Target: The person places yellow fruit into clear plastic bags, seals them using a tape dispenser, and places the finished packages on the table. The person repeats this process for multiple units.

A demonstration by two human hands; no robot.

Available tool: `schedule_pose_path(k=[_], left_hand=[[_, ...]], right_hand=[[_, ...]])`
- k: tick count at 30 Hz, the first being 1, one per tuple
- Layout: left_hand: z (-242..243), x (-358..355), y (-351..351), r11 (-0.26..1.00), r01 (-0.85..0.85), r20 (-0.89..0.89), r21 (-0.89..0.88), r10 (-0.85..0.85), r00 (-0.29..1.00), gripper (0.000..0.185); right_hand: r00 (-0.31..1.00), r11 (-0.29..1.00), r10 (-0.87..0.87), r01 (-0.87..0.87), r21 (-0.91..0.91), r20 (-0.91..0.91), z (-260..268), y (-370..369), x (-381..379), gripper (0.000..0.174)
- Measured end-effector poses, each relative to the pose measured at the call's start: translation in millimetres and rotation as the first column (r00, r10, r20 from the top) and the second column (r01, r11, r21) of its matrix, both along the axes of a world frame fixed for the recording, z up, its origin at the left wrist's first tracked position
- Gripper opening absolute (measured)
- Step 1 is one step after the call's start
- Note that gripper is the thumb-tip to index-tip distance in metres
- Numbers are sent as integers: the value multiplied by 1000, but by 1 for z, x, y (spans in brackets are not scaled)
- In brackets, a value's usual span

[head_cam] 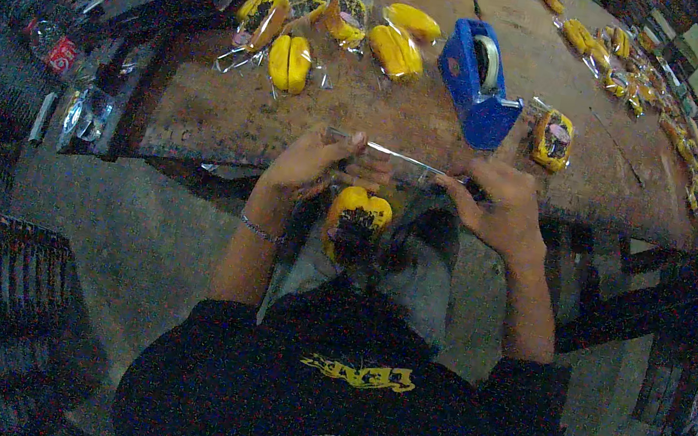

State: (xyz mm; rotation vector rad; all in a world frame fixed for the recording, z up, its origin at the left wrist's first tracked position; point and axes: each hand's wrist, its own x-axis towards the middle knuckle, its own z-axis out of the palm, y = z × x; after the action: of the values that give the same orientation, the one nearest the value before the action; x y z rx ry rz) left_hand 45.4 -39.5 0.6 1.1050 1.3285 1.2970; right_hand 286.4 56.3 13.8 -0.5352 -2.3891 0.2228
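Between my left hand (338, 161) and my right hand (494, 197), a narrow clear strip (404, 156) is stretched taut just over the table's near edge. Whether it is tape or the edge of a plastic film cannot be told. Each hand pinches one end. Below the hands, over my lap, is a yellow fruit-shaped piece (361, 209) with a dark speckled face; what supports it is hidden. Beyond my right hand stands a blue tape dispenser (486, 123) with a roll in it. To its right lies a yellow piece in clear wrap (552, 141).
Several wrapped yellow pieces (396, 53) lie on the worn wooden table (353, 108), left of the dispenser. More wrapped pieces (586, 41) line the table's right side. At the left are a plastic bottle with a red label (58, 51) and a slatted object (2, 264).
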Motion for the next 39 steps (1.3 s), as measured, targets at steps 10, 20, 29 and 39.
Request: schedule_pose_path(k=[10, 20, 29, 39], left_hand=[[-8, -79, 32, 885, -409, 298, 224, 337, 893, 29], [-97, -103, 49, 864, -377, 53, 335, 382, 923, 24], [-109, -100, 24, 860, -448, 264, 243, 386, 884, 15], [-125, -8, 13, 761, -378, -22, 528, 457, 889, 22]], right_hand=[[946, 943, 294, -311, 119, 137, 95, -17, -33, 17], [985, 953, -85, 125, -278, 152, 89, -3, -46, 26], [972, 937, 214, -176, -302, 99, 47, 15, -75, 25], [977, 963, 215, -214, -161, -16, 33, -34, -123, 34]])
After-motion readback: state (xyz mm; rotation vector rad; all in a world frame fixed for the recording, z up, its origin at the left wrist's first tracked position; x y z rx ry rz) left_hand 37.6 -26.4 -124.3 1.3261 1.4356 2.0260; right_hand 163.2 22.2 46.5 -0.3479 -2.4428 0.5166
